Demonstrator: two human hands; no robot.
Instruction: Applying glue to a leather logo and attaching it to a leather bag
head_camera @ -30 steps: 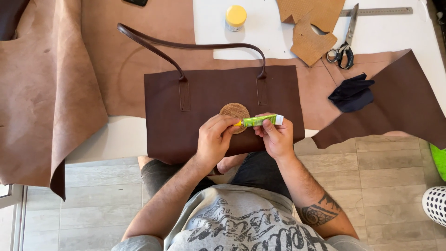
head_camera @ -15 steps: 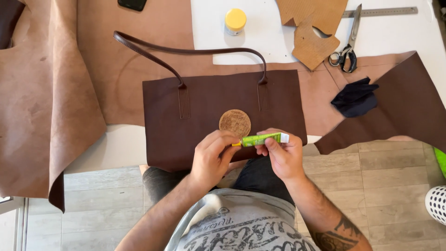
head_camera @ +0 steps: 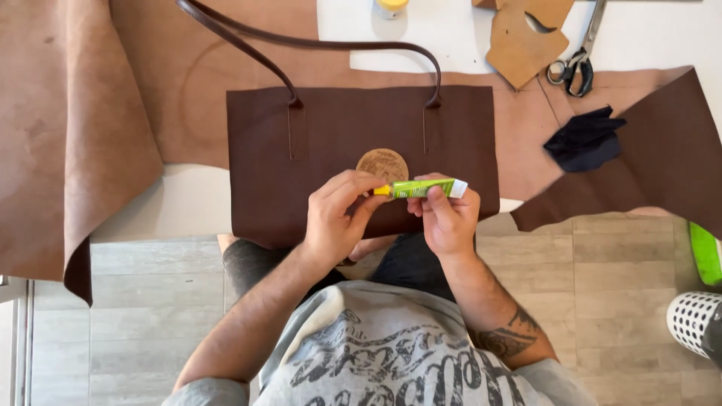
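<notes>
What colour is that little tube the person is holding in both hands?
The tube is bright green with a yellow nozzle end and a white tail end, seen in the head view.

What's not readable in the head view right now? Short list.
- Tube nozzle: covered by the left hand fingers; cap on or off cannot be told.
- Yellow-lidded jar: cut off by the top edge.
- Scissors: blade tips cut off by the top edge.
- Round patch pattern: too small; lower edge behind the fingers.
- Dotted white basket: cut off by the right edge.
</notes>
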